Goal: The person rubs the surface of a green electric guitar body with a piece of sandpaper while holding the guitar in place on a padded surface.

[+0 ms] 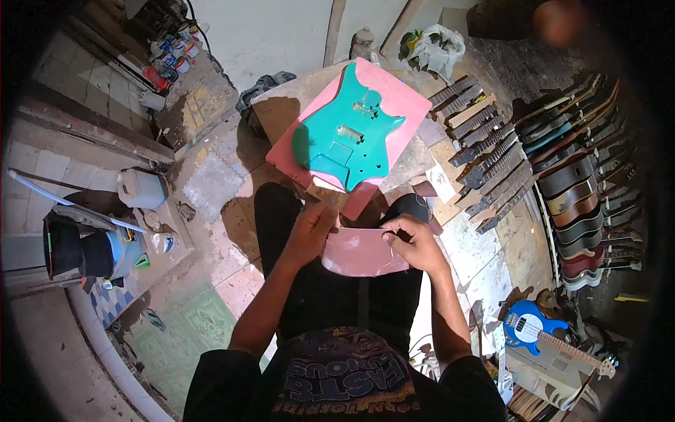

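Between my two hands, above my lap, is a dull pink sheet of what looks like sandpaper (364,253), bowed along its lower edge and marked with pale smudges. My left hand (313,231) pinches its upper left corner. My right hand (416,243) is closed on the upper right corner, thumb toward the sheet. Just beyond them a teal electric guitar body (325,133), with cut-out cavities and small holes, lies flat on a pink board (404,98). A reddish-pink strip (359,202) hangs below the board's near edge; neither hand touches the guitar body.
The board rests on a low table (415,160) before my knees. At the right lie several guitar necks (485,133), with a rack of guitars (569,183) beyond. A blue bass guitar (527,327) lies at lower right. On the left are a white jug (143,188) and dark buckets (95,253).
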Tool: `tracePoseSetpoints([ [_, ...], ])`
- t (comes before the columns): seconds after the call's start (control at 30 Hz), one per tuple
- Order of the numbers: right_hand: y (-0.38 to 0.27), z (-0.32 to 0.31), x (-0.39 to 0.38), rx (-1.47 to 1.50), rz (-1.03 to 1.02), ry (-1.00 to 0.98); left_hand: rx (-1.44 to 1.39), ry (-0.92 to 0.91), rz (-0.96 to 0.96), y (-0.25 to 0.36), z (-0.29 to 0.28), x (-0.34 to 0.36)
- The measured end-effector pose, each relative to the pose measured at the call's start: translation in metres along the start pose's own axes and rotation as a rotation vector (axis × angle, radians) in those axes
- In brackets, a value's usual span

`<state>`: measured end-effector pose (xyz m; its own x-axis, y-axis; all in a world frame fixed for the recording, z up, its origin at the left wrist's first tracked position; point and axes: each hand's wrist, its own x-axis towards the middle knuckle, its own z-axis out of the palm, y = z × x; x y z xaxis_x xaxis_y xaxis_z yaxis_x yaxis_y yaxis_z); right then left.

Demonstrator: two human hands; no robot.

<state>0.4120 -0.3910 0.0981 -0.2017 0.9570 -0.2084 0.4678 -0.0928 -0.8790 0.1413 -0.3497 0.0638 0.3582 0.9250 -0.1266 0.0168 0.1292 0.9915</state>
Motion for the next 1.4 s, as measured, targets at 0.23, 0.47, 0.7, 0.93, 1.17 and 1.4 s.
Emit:
tracePoseSetpoints([
  [0.23, -0.035, 0.017, 0.000, 0.169, -0.237, 0.050, -0.273, -0.155, -0.065, 0.003, 0.014, -0.004],
  [0.47, -0.046, 0.041, 0.011, 0.152, -0.146, 0.084, -0.409, -0.102, -0.107, 0.015, 0.025, -0.010],
  [0.7, -0.003, 0.044, 0.015, 0.100, -0.107, 0.530, -0.137, -0.114, -0.108, 0.015, 0.025, -0.028],
  [0.93, 0.149, -0.085, -0.014, 0.243, 0.106, 1.123, -0.183, 0.009, -0.122, 0.005, 0.010, -0.028],
  [1.17, 0.030, -0.019, -0.035, 0.261, 0.181, 0.766, -0.189, 0.053, -0.046, 0.014, 0.061, -0.031],
  [1.4, -0.065, 0.000, -0.058, 0.235, 0.189, 0.379, -0.443, -0.244, 0.079, 0.015, 0.104, -0.034],
])
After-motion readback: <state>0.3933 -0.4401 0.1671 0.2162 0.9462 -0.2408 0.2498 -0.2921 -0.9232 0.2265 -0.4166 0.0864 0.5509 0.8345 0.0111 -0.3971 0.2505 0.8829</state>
